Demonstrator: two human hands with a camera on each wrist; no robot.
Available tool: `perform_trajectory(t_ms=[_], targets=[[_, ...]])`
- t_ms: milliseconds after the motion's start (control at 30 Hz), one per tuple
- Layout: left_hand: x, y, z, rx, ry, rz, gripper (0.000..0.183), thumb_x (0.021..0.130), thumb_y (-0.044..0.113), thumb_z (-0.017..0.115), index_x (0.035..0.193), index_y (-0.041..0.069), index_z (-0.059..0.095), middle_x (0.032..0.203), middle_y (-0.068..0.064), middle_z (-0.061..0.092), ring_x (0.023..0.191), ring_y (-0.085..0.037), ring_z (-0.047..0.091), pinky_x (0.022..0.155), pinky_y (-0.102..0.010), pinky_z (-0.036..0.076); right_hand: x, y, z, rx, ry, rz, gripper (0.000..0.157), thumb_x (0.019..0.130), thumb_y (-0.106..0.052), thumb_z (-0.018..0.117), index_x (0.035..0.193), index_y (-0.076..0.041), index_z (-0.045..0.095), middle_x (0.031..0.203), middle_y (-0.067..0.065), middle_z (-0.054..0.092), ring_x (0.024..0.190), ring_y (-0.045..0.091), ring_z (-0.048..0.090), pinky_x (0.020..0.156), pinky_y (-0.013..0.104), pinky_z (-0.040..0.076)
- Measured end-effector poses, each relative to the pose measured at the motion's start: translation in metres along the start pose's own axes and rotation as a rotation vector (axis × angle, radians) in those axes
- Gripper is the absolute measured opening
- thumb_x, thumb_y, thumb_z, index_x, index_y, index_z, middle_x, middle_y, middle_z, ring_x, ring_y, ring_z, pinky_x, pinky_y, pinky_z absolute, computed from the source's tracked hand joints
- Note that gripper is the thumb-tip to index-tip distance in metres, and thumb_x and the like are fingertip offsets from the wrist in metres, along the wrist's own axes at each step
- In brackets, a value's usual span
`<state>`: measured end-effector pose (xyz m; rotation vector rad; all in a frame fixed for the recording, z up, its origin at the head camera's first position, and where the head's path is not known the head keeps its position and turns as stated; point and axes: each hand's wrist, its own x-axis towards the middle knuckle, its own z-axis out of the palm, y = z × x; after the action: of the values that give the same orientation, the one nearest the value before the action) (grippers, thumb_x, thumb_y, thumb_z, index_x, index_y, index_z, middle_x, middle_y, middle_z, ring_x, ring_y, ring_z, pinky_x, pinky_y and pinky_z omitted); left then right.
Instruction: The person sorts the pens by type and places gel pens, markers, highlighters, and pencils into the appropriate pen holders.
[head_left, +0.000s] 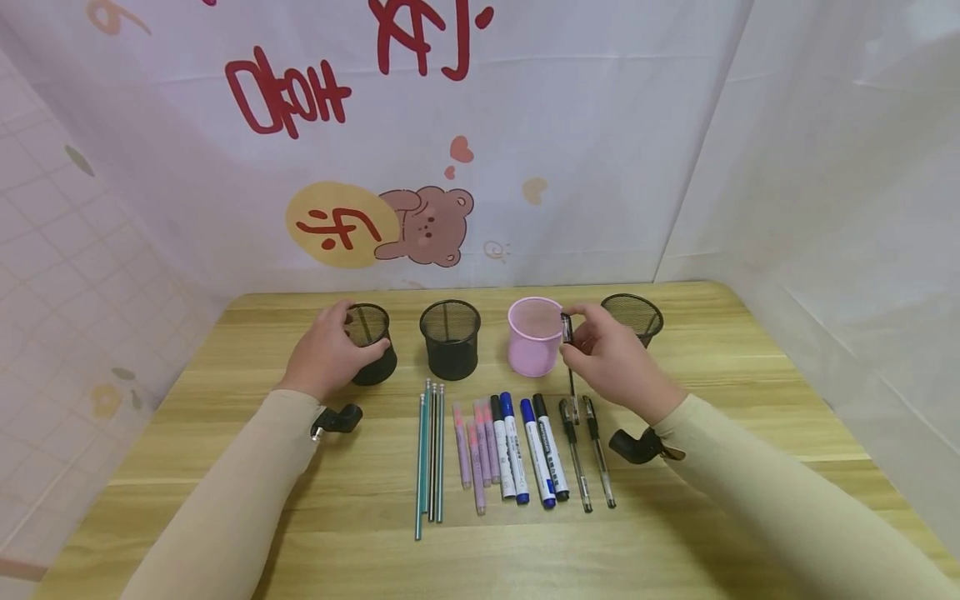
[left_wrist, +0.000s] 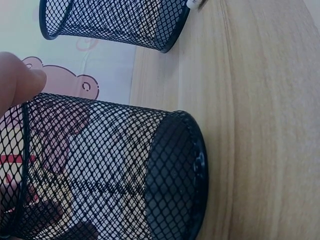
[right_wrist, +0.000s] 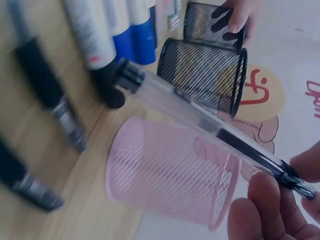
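Your pen (right_wrist: 200,118) looks like clear, glossy plastic, the black cups (head_left: 377,367) and pink cup (head_left: 534,350) like coated metal mesh. You face a smooth, wood-grained table (head_left: 352,525) and a creased cloth backdrop (head_left: 585,125); your sleeves (head_left: 232,492) are matt fabric.

Three black mesh cups (head_left: 452,354) and one pink cup (head_left: 532,356) make four. Between the left hand (head_left: 326,354) and the right hand (head_left: 617,360) lie four pencils (head_left: 420,467), four slim pink-tipped markers (head_left: 476,471), two blue markers (head_left: 514,450) and two black markers (head_left: 552,450). Clear pens (right_wrist: 200,118) number three: one in the right hand, two near it.
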<state>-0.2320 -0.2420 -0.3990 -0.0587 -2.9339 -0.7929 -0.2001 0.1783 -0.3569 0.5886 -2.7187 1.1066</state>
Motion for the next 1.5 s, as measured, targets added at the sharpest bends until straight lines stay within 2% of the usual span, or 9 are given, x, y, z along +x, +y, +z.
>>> perform_trajectory(t_ms=[267,433,700,900,1033,1133,1200,1367,1500], targets=[[0.001,0.002,0.0,-0.006,-0.005,-0.006,0.1,0.089,0.066,0.07,0.16,0.005,0.034,0.151,-0.025,0.049,0.13,-0.044,0.056,0.107,-0.067,0.05,0.013,-0.02,0.015,0.178,0.05,0.009,0.047,0.097,-0.005,0.066,0.142,-0.007,0.051,0.09,0.011,0.068,0.072,0.018,0.059,0.06,0.025,0.047],[0.001,0.002,0.0,-0.01,-0.008,-0.007,0.098,0.09,0.062,0.071,0.16,0.005,0.034,0.151,-0.025,0.049,0.131,-0.044,0.056,0.107,-0.067,0.05,0.023,-0.034,0.027,0.316,0.075,-0.023,0.045,0.099,-0.003,0.064,0.142,-0.008,0.05,0.09,0.014,0.067,0.072,0.021,0.059,0.062,0.025,0.047],[0.0,0.003,-0.001,-0.013,-0.011,-0.014,0.1,0.089,0.065,0.071,0.16,0.005,0.033,0.151,-0.025,0.049,0.131,-0.045,0.055,0.107,-0.067,0.049,0.041,-0.057,0.048,0.519,0.165,-0.031,0.05,0.098,0.0,0.063,0.144,-0.006,0.043,0.092,0.016,0.066,0.073,0.019,0.067,0.071,0.024,0.056],[0.0,0.003,-0.002,-0.021,-0.014,-0.014,0.1,0.089,0.063,0.071,0.161,0.005,0.033,0.152,-0.026,0.048,0.132,-0.046,0.055,0.107,-0.068,0.049,0.055,-0.072,0.062,0.702,0.221,-0.018,0.052,0.099,0.002,0.06,0.145,-0.007,0.037,0.092,0.009,0.064,0.078,0.029,0.071,0.078,0.031,0.064],[-0.001,0.002,-0.002,-0.021,-0.014,-0.015,0.099,0.09,0.062,0.072,0.161,0.005,0.033,0.152,-0.026,0.048,0.131,-0.046,0.055,0.107,-0.068,0.049,0.063,-0.079,0.073,0.825,0.248,-0.006,0.051,0.1,0.003,0.059,0.144,-0.008,0.033,0.093,0.007,0.061,0.076,0.022,0.07,0.08,0.035,0.065],[-0.001,0.002,-0.002,-0.02,-0.012,-0.018,0.1,0.089,0.063,0.071,0.161,0.005,0.033,0.152,-0.025,0.048,0.132,-0.046,0.055,0.107,-0.068,0.049,0.068,-0.085,0.08,0.857,0.265,0.009,0.051,0.101,0.003,0.059,0.142,-0.008,0.032,0.092,0.006,0.06,0.073,0.012,0.069,0.085,0.042,0.066],[-0.001,0.002,-0.002,-0.021,-0.012,-0.019,0.1,0.089,0.064,0.071,0.161,0.005,0.033,0.152,-0.025,0.048,0.132,-0.046,0.055,0.107,-0.068,0.049,0.07,-0.089,0.084,0.868,0.28,0.021,0.049,0.101,0.003,0.059,0.141,-0.008,0.032,0.091,0.006,0.061,0.072,0.011,0.07,0.088,0.046,0.065],[-0.002,0.004,-0.003,-0.013,-0.016,-0.023,0.1,0.09,0.063,0.071,0.161,0.005,0.033,0.153,-0.026,0.047,0.131,-0.046,0.055,0.107,-0.069,0.049,0.077,-0.094,0.096,0.906,0.314,0.034,0.048,0.1,0.004,0.06,0.137,-0.009,0.034,0.089,0.007,0.062,0.073,0.014,0.072,0.089,0.05,0.065],[-0.002,0.004,-0.003,-0.013,-0.019,-0.026,0.098,0.09,0.06,0.072,0.161,0.005,0.032,0.153,-0.026,0.046,0.13,-0.046,0.055,0.106,-0.069,0.049,0.082,-0.097,0.105,0.921,0.331,0.032,0.045,0.101,0.002,0.06,0.135,-0.01,0.034,0.089,0.008,0.062,0.072,0.011,0.071,0.092,0.057,0.063]])
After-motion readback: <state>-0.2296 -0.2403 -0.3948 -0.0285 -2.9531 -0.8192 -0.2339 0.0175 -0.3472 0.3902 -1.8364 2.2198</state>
